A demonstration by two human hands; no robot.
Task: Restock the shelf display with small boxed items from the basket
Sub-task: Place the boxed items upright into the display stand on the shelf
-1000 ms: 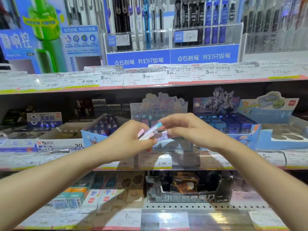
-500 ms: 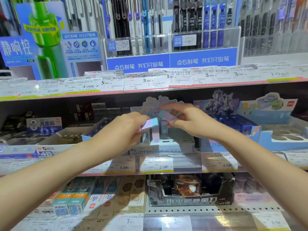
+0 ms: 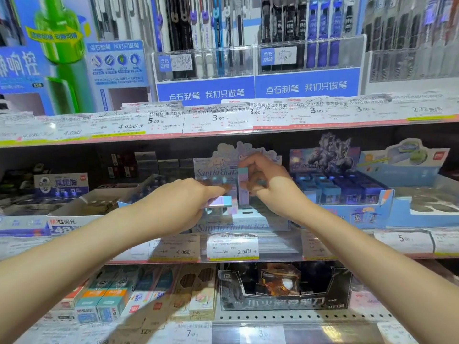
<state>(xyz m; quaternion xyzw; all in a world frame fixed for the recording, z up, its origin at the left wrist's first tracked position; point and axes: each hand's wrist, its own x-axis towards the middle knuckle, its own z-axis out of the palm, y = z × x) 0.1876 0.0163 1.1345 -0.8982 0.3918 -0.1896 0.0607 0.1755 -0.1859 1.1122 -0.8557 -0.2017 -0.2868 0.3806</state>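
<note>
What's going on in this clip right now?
A person is restocking a pastel character display box on the middle shelf. The right hand holds a small pastel box upright over the display, while the left hand grips another small box lying flat, just beside it. Neither is released yet.
</note>
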